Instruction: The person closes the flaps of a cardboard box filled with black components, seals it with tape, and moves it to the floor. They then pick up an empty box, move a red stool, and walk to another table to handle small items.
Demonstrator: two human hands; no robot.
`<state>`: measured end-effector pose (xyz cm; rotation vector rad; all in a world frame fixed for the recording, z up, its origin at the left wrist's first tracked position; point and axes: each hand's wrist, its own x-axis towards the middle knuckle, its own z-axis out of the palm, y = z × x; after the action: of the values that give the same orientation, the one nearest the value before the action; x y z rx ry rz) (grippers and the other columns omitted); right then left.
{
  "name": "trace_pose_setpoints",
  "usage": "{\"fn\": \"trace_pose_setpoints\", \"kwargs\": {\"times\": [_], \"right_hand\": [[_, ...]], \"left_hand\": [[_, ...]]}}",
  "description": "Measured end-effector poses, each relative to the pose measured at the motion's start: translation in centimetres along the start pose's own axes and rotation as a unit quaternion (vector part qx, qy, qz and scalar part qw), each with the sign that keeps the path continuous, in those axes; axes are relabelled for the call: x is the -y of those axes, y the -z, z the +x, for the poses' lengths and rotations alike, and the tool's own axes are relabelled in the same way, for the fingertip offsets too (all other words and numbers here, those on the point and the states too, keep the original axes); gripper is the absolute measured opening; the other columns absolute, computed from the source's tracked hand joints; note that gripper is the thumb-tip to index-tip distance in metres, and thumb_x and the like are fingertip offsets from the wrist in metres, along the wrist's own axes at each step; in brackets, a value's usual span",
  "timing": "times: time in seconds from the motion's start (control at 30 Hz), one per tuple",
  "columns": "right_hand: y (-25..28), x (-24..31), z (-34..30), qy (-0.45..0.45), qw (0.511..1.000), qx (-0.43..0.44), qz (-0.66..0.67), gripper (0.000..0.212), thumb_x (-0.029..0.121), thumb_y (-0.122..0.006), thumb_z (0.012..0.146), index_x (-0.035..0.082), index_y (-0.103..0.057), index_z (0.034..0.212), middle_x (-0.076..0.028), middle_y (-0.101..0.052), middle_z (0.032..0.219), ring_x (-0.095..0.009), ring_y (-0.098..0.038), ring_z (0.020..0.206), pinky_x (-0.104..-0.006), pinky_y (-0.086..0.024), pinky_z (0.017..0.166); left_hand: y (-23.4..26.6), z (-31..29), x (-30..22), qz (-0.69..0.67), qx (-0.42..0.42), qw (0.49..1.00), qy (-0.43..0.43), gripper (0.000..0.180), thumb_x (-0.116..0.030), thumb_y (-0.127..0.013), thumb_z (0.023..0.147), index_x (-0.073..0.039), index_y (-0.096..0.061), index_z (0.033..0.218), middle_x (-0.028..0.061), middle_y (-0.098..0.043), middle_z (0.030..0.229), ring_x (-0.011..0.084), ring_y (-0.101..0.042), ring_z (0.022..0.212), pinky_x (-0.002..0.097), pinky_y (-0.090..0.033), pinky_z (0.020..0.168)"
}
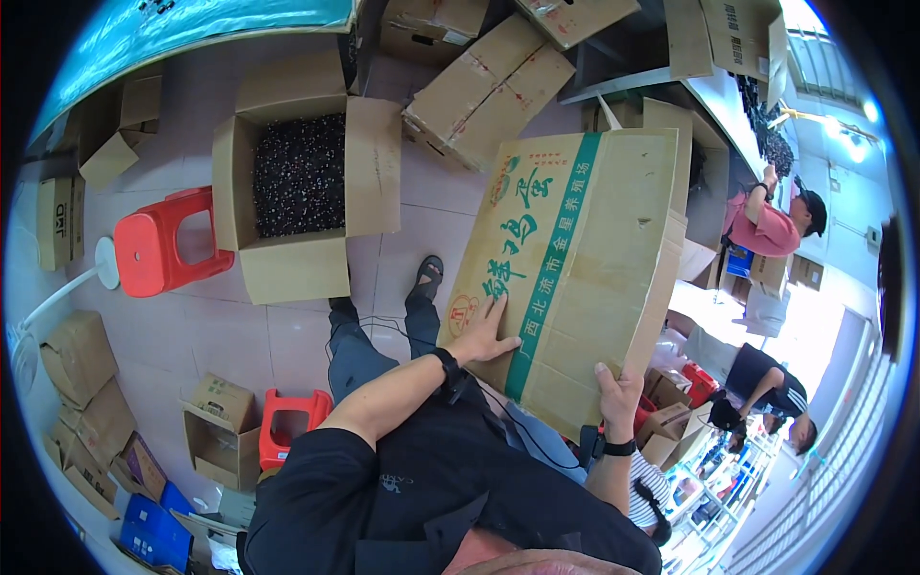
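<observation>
Tilted in front of me is a large cardboard box (pixel 613 240) with a green stripe and green and red printing on its broad face. My left hand (pixel 484 335) lies on that face near its left edge, thumb and fingers spread. At the lower right corner my right hand (pixel 618 393) grips the box, thumb on the face and the other fingers hidden behind. Left of my feet, an open carton (pixel 374 168) stands on the floor, filled with many small black pieces (pixel 299 177). Both wrists wear black bands.
A red stool (pixel 153 249) stands left of the open carton, another red stool (pixel 287 422) nearer me. Closed cartons (pixel 489 91) are stacked ahead. Cables (pixel 383 326) run by my legs. On the right, a person in pink (pixel 762 225) works at a table; others are behind.
</observation>
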<state>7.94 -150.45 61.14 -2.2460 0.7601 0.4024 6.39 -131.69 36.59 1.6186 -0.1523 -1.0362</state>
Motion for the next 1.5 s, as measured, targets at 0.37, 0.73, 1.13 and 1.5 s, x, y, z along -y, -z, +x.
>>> {"fn": "trace_pose_setpoints", "kwargs": {"times": [0.37,0.73,1.13,1.5], "right_hand": [[2.1,6.6,-0.9,0.2,0.971,0.058,-0.113,0.025,0.007,-0.063,0.084,-0.002,-0.065,0.106,-0.018,-0.069,0.086,-0.023,-0.068,0.077,-0.034,-0.051,0.072],[-6.5,14.7,11.9,0.294,0.94,-0.012,-0.173,0.029,0.021,-0.061,0.088,0.002,-0.057,0.111,-0.025,-0.066,0.092,-0.042,-0.062,0.09,-0.049,-0.049,0.079],[-6.8,4.7,-5.3,0.353,0.935,-0.018,0.034,0.029,0.011,-0.062,0.089,-0.001,-0.063,0.115,-0.015,-0.068,0.107,-0.022,-0.065,0.098,-0.0322,-0.05,0.087],[-7.7,2.9,-20.6,0.208,0.965,0.069,0.146,0.025,0.013,-0.061,0.092,-0.005,-0.064,0.109,-0.009,-0.069,0.091,-0.015,-0.067,0.084,-0.0266,-0.053,0.075]], "left_hand": [[0.3,-0.7,-2.7,-0.057,-0.158,0.979,-0.115,0.098,-0.049,-0.065,0.085,0.004,-0.013,0.15,0.0322,-0.016,0.152,0.0422,-0.016,0.144,0.0431,-0.019,0.117],[5.1,-8.7,-9.2,-0.152,-0.231,0.939,-0.205,0.069,-0.029,-0.063,0.093,0.001,-0.031,0.145,0.0233,-0.049,0.137,0.0299,-0.047,0.129,0.0382,-0.038,0.107],[11.1,-36.4,6.2,-0.314,-0.363,0.876,0.05,0.057,-0.031,-0.059,0.096,-0.002,-0.041,0.141,0.0132,-0.052,0.135,0.0222,-0.053,0.119,0.0339,-0.046,0.093],[14.3,-37.6,2.6,-0.131,-0.279,0.95,-0.057,0.048,-0.025,-0.058,0.097,0.002,-0.047,0.135,0.0127,-0.058,0.127,0.02,-0.056,0.114,0.031,-0.047,0.094]]}}
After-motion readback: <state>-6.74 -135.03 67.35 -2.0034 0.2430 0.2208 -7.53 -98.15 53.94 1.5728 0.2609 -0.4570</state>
